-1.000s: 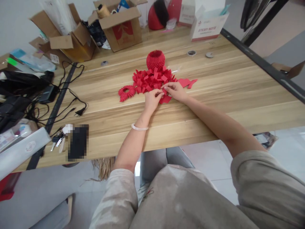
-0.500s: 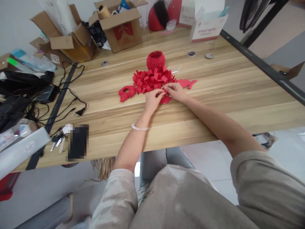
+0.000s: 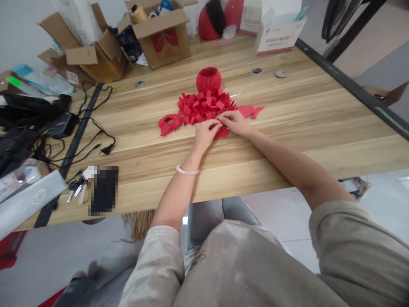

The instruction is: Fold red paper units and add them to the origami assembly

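My left hand [image 3: 206, 133] and my right hand [image 3: 235, 123] meet fingertip to fingertip at the front of a pile of red paper pieces [image 3: 206, 106]. Both are closed in a pinch on a small piece of red paper, mostly covered by the fingers. Flat red paper pieces [image 3: 223, 134] lie beneath my hands, and more red paper [image 3: 246, 111] lies right of the pile. Behind the pile stands a round red vase-like form of folded paper [image 3: 208, 80]. To the left rests a red ring of folded paper [image 3: 170, 123], with a pointed tail.
Cardboard boxes [image 3: 169, 47] and a sticky note box [image 3: 279, 38] line the back of the wooden table [image 3: 153, 170]. Black cables [image 3: 96, 119], keys [image 3: 78, 187] and a blurred-out dark object [image 3: 104, 192] are at left. A tape roll [image 3: 256, 71] lies behind right.
My hands stay nearly in place, with only slight finger movement. At the lower left, another person's leg has shifted under the table's edge. The view has tilted very slightly.
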The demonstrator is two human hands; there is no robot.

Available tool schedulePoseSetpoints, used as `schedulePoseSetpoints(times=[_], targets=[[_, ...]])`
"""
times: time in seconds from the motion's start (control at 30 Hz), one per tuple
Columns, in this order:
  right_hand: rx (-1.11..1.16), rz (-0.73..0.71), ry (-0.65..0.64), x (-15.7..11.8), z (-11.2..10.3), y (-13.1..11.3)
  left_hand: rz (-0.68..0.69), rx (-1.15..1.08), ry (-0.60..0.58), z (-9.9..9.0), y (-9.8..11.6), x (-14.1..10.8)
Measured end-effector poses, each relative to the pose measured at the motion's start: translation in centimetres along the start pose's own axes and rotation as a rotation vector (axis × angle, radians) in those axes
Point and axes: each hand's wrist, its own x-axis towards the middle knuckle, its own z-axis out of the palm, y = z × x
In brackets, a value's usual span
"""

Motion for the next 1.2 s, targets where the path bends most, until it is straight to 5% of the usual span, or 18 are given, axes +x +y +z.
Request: schedulePoseSetpoints(times=[1.2], targets=[[-0.178, -0.092, -0.045, 0.3, 0.1, 0.8, 0.071, 0.139, -0.146, -0.1, 0.9, -0.2]])
